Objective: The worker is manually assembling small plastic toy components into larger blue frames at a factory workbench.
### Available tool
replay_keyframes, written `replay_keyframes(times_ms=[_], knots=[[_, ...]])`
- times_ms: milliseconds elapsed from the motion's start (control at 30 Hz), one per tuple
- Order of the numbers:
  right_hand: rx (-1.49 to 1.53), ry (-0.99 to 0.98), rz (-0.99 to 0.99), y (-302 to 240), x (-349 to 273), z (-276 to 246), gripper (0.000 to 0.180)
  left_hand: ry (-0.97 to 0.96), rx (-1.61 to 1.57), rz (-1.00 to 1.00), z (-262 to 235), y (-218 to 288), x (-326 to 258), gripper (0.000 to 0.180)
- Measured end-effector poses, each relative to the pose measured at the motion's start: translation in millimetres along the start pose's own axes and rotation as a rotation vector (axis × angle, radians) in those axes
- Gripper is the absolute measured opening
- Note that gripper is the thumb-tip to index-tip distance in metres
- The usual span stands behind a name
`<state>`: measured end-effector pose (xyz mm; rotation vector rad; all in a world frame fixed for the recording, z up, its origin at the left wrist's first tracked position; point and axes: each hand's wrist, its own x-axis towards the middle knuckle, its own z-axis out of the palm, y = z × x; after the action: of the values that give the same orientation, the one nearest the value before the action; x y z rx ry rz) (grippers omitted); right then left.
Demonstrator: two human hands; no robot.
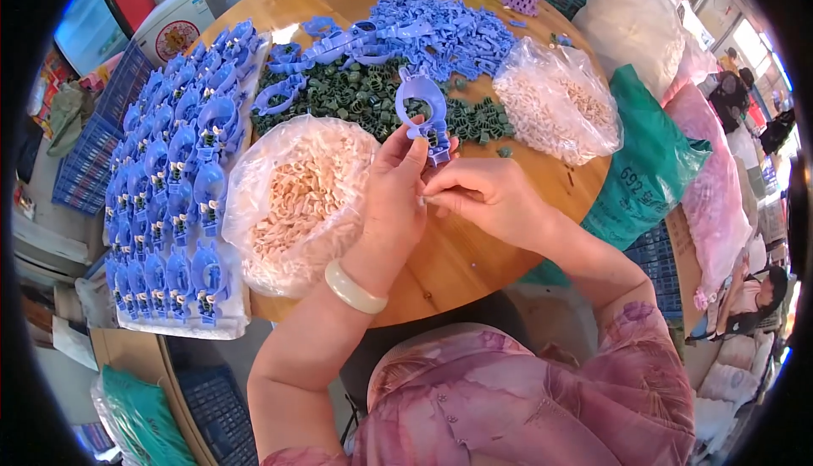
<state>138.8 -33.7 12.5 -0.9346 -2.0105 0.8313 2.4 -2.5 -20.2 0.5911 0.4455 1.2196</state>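
Note:
Between the thumb and fingers of my left hand [394, 199] stands a blue plastic part with a round ring [418, 93] at its top. Its lower end, with dark pieces on it, is partly covered by my fingers. My right hand [491, 199] is pinched just below the part, close to my left palm. A tiny pale bit shows at its fingertips, too small to name. Beside my left wrist, an open clear bag [243, 204] holds small cream-coloured curved pieces [309, 195]. Dark green plastic pieces [339, 98] lie heaped behind my hands.
On the round wooden table [461, 267], a white foam board [182, 327] at left carries rows of blue ring parts [212, 187]. Loose blue parts [449, 34] are piled at the back. Another clear bag [529, 68] of pale pieces lies right. Green sacks [644, 161] stand beyond the table edge.

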Motion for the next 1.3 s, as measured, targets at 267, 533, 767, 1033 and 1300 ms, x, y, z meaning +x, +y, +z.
replay_keyframes(times_ms=[267,533,767,1033,1300], knots=[[0.367,0.208,0.107,-3,1,-11,0.011,-0.036,-0.052,0.044,2,4,5,0.031],[0.101,0.423,-0.005,-8,20,-27,0.01,-0.131,-0.068,0.003,4,5,-1,0.038],[-0.131,0.456,-0.078,-12,23,-20,0.007,-0.203,-0.114,-0.028,5,5,-2,0.041],[-0.132,0.479,-0.12,-13,20,-17,0.009,-0.178,-0.09,-0.018,7,4,-3,0.04],[-0.246,0.473,-0.257,-10,16,-17,0.011,-0.22,-0.107,-0.015,5,3,-4,0.043]])
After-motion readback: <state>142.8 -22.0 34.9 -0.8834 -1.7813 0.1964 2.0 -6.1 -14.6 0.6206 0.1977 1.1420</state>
